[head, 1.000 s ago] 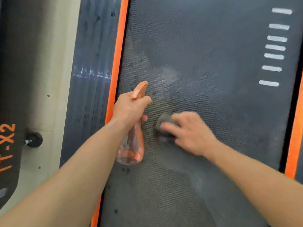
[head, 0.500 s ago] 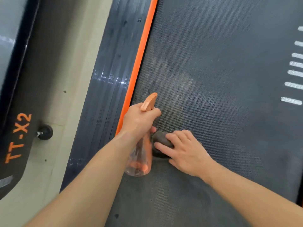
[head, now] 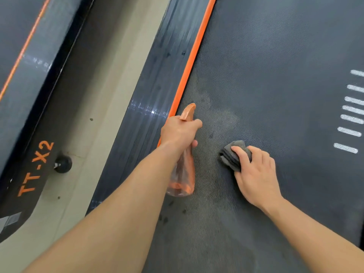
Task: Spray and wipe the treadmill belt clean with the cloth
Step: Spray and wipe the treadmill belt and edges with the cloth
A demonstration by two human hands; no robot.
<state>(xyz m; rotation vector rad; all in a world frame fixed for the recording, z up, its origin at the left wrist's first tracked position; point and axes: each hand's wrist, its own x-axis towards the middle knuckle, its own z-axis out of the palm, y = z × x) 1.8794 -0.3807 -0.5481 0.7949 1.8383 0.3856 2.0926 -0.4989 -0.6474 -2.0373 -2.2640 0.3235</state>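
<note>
Dark treadmill belt (head: 275, 56) shows damp patches. Left hand (head: 178, 132) grips spray bottle (head: 182, 180); right hand (head: 256, 174) presses folded cloth (head: 229, 156) flat. Wiping underway; next stroke should cover remaining wet marks.

White belt stripes (head: 352, 107) cut off rightward

the only readable lettering is "tt-x2" (head: 35, 168), printed in orange capitals on the dark side panel of a neighbouring machine (head: 17, 115) at the left edge of the view, running lengthwise along the panel. the treadmill belt (head: 275, 75) carries a column of short white dashes (head: 350, 109) near its right edge, which are marks, not letters.
</note>
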